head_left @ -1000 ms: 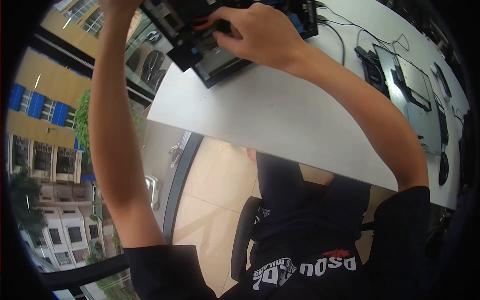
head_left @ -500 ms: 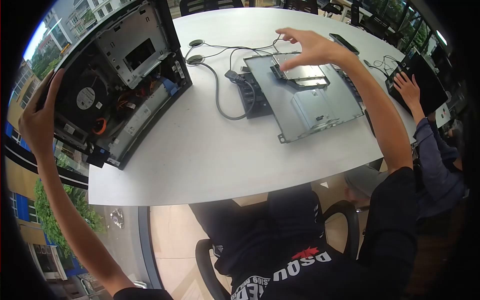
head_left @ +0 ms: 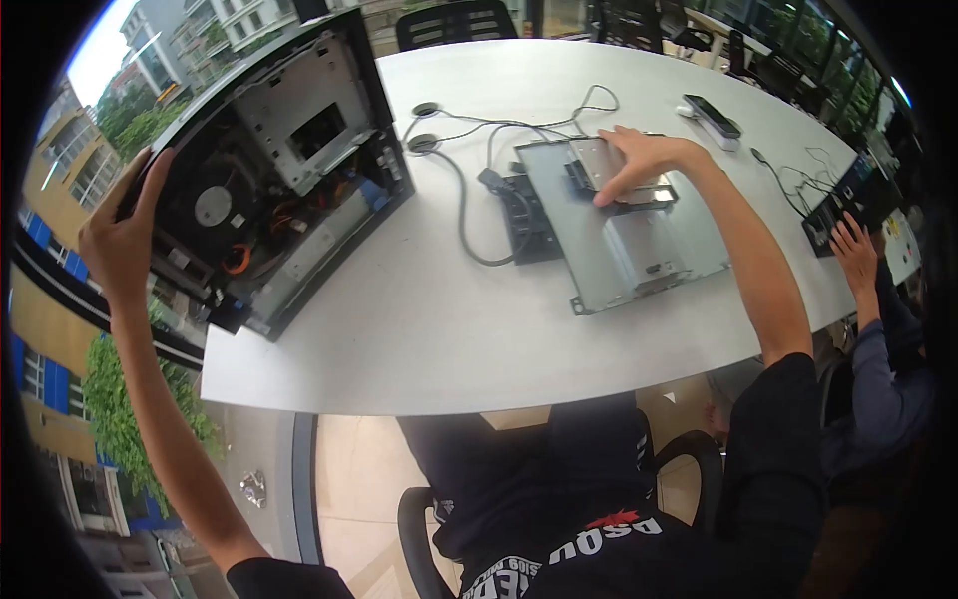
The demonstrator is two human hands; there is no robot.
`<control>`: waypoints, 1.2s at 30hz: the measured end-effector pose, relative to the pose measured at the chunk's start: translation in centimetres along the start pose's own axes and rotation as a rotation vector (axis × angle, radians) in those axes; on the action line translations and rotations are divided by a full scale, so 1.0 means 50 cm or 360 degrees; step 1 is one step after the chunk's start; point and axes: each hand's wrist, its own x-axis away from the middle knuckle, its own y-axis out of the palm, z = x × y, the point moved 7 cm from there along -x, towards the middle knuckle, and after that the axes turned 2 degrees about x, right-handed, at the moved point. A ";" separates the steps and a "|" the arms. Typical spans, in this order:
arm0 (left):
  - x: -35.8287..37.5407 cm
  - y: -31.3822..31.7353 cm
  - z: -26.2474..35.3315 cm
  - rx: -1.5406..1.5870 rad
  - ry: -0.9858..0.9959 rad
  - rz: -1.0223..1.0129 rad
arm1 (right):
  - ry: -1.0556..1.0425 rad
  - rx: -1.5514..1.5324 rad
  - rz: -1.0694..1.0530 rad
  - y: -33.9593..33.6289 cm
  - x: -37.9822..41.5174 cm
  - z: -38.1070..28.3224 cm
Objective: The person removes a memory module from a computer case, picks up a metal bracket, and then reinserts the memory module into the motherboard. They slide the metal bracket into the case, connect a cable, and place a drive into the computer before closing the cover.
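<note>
An open black computer case [head_left: 289, 180] stands at the table's left end, its fan, orange cables and a blue part showing inside. My left hand [head_left: 125, 235] grips the case's left edge, thumb on the near side. A flat metal side panel [head_left: 584, 265] lies on the table, bearing a raised metal box [head_left: 639, 245] and a metal drive bracket [head_left: 596, 165]. Over that bracket my right hand [head_left: 644, 165] is closed, thumb on its near side and fingers on the far side. A black power strip [head_left: 534, 235] sits partly beneath the panel's left edge.
Grey and black cables [head_left: 464, 215] run from two round table grommets [head_left: 424, 142]. A phone [head_left: 712, 112] rests on a white box at the back right. At the far right, another person's hand [head_left: 855, 250] touches a black device [head_left: 823, 220]. Chairs stand behind the table.
My right hand has come down from above the panel onto the bracket and closed around it. The view has shifted slightly; my left hand still holds the case.
</note>
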 end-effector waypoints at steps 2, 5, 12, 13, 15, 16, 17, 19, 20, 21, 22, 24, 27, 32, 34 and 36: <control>0.000 -0.015 0.020 0.0119 -0.0035 0.0038 | -0.0101 -0.0068 0.0009 -0.002 -0.008 -0.007; -0.001 -0.022 0.029 0.0074 -0.0059 0.0018 | -0.0121 -0.0163 0.0209 -0.021 0.025 -0.038; 0.001 -0.017 0.028 0.0061 -0.0057 -0.0018 | -0.0214 -0.0252 0.0422 -0.032 0.038 -0.037; 0.000 -0.016 0.027 0.0074 -0.0031 -0.0011 | -0.0261 -0.0284 0.0478 -0.038 0.043 -0.039; 0.002 -0.017 0.027 0.0124 -0.0118 -0.0065 | -0.0320 -0.0385 0.0542 -0.055 0.062 -0.054; -0.001 -0.031 0.038 -0.0003 0.0115 0.0088 | -0.0395 -0.0311 0.0725 -0.072 0.078 -0.072; -0.001 -0.035 0.046 -0.0127 0.0349 0.0235 | -0.0463 -0.0239 0.0906 -0.084 0.096 -0.088; 0.013 -0.054 0.099 -0.0429 0.0655 0.0511 | -0.0576 -0.0135 0.1200 -0.109 0.153 -0.144; 0.024 -0.062 0.128 -0.0317 0.0677 0.0560 | -0.0680 -0.0137 0.1297 -0.121 0.180 -0.184; 0.034 -0.069 0.157 -0.0203 0.0704 0.0612 | -0.0781 -0.0140 0.1399 -0.134 0.204 -0.222; 0.046 -0.073 0.192 -0.0084 0.0734 0.0656 | -0.0879 -0.0148 0.1495 -0.139 0.227 -0.259; 0.084 -0.035 0.260 0.0614 0.0520 0.0420 | -0.0995 -0.0096 0.1682 -0.140 0.265 -0.333; 0.152 0.052 0.346 0.1527 -0.0302 -0.0185 | -0.1179 -0.0106 0.1814 -0.139 0.314 -0.427; 0.234 0.150 0.377 0.2336 -0.1011 -0.0995 | -0.1330 -0.0206 0.1808 -0.117 0.333 -0.492; 0.236 0.148 0.368 0.2336 -0.0996 -0.0988 | -0.1323 -0.0215 0.1793 -0.107 0.322 -0.502; 0.230 0.146 0.340 0.2142 -0.1086 -0.0979 | -0.1339 -0.0306 0.1617 -0.103 0.311 -0.503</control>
